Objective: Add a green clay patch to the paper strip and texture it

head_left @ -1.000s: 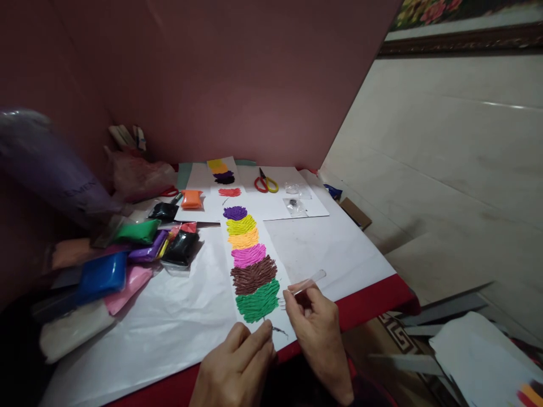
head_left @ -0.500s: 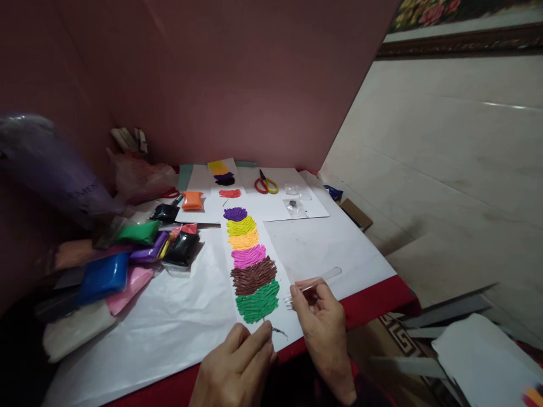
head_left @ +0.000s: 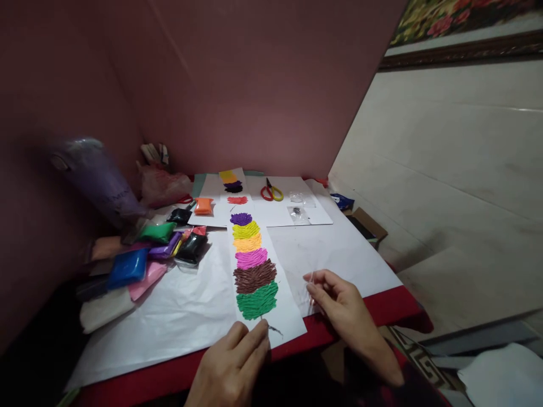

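Left hand (head_left: 231, 367) is down at the near edge of the table (head_left: 365, 308), fingers loosely curled with nothing in its grip, fingertips (head_left: 261, 328) pressing the bottom end of the paper strip (head_left: 292, 316) right below the green clay patch (head_left: 257, 301). That strip runs away from the person across the white sheet (head_left: 178, 316), stacked with combed clay patches: green nearest, then brown (head_left: 254, 276), pink (head_left: 251, 258), orange, yellow and purple (head_left: 241, 219) at the far end. Right hand (head_left: 345, 308) sits just to the right of the strip, thumb and fingers pinched on a thin clear plastic tool (head_left: 311, 288); it's blurred and see-through, so its shape is hard to make out, and whether its tip touches the paper cannot be told. Off to the left, a heap of clay packets, with the blue packet (head_left: 127, 267) in front, green and black ones behind it. At the far end, red-and-yellow scissors (head_left: 271, 192) lie on white paper, near a second strip with yellow and dark patches.
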`<state>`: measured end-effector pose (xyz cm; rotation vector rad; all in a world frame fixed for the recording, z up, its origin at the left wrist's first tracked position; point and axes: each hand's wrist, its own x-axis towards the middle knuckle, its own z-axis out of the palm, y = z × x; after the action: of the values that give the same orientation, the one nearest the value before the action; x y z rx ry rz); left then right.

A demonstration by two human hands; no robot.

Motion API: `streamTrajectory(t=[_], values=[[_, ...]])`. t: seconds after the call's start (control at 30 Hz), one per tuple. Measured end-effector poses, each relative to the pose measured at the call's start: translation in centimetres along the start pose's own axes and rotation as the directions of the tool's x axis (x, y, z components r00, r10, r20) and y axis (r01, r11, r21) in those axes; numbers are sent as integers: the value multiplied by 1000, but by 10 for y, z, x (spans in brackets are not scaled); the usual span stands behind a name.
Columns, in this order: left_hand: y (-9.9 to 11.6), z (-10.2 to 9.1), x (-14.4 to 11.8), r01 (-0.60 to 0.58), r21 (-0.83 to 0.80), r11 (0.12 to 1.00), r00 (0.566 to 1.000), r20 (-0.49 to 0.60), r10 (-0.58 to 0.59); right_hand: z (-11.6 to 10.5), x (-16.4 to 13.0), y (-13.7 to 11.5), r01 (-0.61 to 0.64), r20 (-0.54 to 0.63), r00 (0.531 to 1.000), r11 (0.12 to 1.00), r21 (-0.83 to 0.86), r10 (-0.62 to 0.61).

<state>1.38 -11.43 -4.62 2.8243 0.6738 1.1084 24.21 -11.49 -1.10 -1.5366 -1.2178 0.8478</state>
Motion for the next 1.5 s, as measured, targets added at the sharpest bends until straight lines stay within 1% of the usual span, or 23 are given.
streamTrajectory(t=[0.13,0.23,0.3,0.43,0.53,0.6,0.7,0.8,0.9,1.0,1.07,1.13,1.17,1.2,1.23,1.27,1.3,1.33,1.37,1.4,1.43,1.47,1.5], values=[[-1,5,6,-6,69,998,998,-58,10,-31,23,-8,63,38,998,969,-237,-56],[-1,8,12,-13,124,992,996,-90,25,-39,46,-10,122,94,991,903,-412,-91],[0,10,16,-6,151,989,997,-80,18,-35,61,-12,166,148,984,837,-521,-103],[3,17,20,20,196,980,999,-54,-9,-20,87,-15,210,190,974,802,-559,-123],[3,16,21,-6,230,973,1000,-21,11,-11,103,-15,227,192,972,777,-587,-139],[3,9,23,-54,248,967,998,-14,59,-8,111,-15,236,194,970,755,-612,-147],[3,-8,28,-115,285,952,989,-53,135,-5,120,-17,245,191,969,707,-664,-157],[1,-28,35,-131,324,937,987,-50,156,1,124,-20,248,185,969,641,-726,-164],[-1,-43,40,-100,349,932,995,13,102,6,124,-23,269,218,963,573,-774,-158],[-8,-51,39,-39,323,945,990,138,-6,10,125,-25,313,268,950,514,-799,-163],[-18,-55,39,-15,297,955,978,202,-47,13,127,-27,342,290,940,480,-808,-181],[-32,-61,42,10,331,944,967,237,-94,18,131,-32,381,320,924,448,-809,-208],[-39,-63,45,34,378,925,951,273,-146,23,133,-36,410,344,912,432,-804,-224],[-46,-66,49,61,440,896,925,313,-216,29,134,-40,446,378,894,414,-793,-240],[-52,-69,54,108,512,852,891,330,-311,37,136,-45,491,420,871,395,-777,-256],[-57,-70,58,169,558,813,840,350,-415,46,137,-50,541,467,841,372,-755,-274],[-60,-71,63,213,564,798,783,390,-485,57,137,-56,592,520,806,347,-727,-285],[-62,-71,66,249,558,792,732,427,-531,69,138,-61,639,566,769,321,-700,-296],[-62,-69,67,275,536,798,690,467,-553,81,138,-65,683,611,730,292,-670,-306],[-61,-67,67,294,509,809,663,501,-556,94,138,-69,717,647,696,261,-646,-312],[-59,-63,65,302,489,819,653,520,-551,106,139,-72,748,681,662,228,-623,-312],[-58,-59,61,310,476,823,655,520,-548,118,139,-75,772,708,633,195,-605,-312],[-57,-55,56,317,465,827,670,507,-542,129,140,-76,790,729,610,162,-592,-310]])
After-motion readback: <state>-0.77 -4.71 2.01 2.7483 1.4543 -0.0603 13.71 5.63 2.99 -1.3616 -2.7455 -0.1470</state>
